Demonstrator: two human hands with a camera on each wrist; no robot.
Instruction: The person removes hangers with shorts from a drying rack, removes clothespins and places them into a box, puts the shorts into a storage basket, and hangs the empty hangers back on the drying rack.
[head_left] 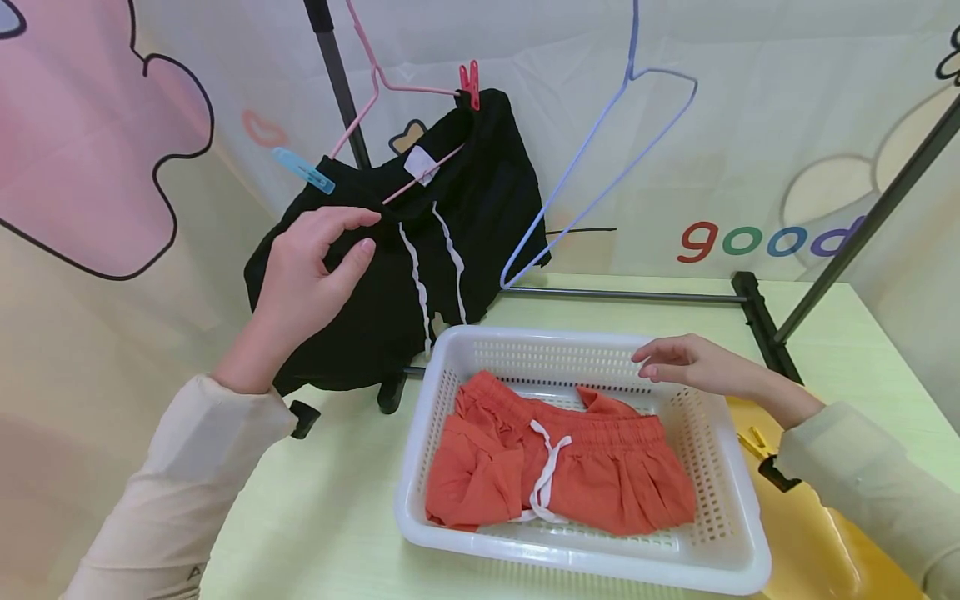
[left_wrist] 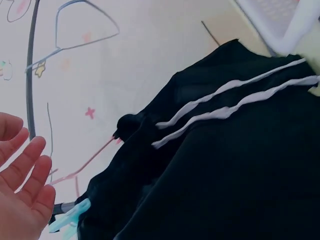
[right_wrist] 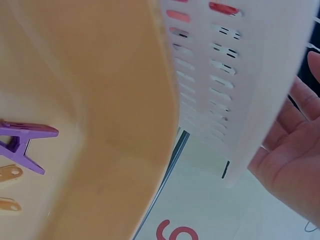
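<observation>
Black shorts (head_left: 480,192) with white drawstrings hang from a pink hanger (head_left: 420,88). A red clothespin (head_left: 470,85) grips the waistband at the right and a light blue clothespin (head_left: 303,170) at the left. My left hand (head_left: 311,271) is raised in front of the shorts, fingers relaxed and holding nothing; the left wrist view shows its palm beside the blue clothespin. Over the back right rim of a white basket (head_left: 581,560) hovers my right hand (head_left: 693,362), loosely bent and holding nothing. Orange-red shorts (head_left: 592,467) with a white drawstring lie inside the basket.
An empty blue hanger (head_left: 600,121) hangs right of the black shorts. Black rack bars (head_left: 630,294) run behind the basket. At the right, partly under the sleeve, is a yellow container (head_left: 810,542); a purple clothespin (right_wrist: 27,137) and yellow ones lie in it.
</observation>
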